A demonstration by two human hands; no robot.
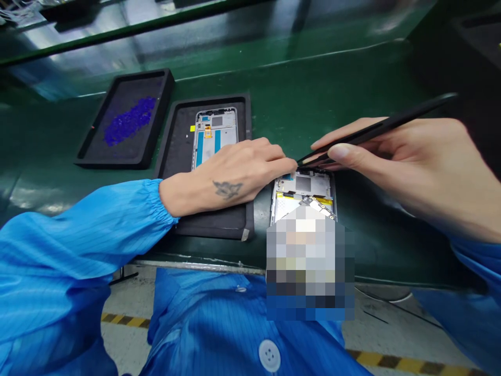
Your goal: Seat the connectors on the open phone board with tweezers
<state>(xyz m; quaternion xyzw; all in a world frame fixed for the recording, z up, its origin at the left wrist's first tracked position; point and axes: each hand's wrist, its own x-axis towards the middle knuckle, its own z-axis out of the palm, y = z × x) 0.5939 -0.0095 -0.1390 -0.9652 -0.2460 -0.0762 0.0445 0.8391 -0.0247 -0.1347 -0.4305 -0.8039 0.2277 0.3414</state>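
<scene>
An opened phone lies at the table's front edge, its metal inner frame and a slanting piece of circuit board exposed. Its lower part is hidden by a blurred patch. My left hand reaches across from the left, fingers bent and closed at the phone's upper left corner. In my right hand is a pair of black tweezers, held like a pen. Their tips meet the phone's top edge beside my left fingertips; whether anything sits between the tips is too small to tell.
Under my left forearm a black foam tray holds a second phone frame with blue strips and an orange flex cable. Farther left, another black tray contains a heap of small purple-blue pieces. The green tabletop runs back to a raised ledge.
</scene>
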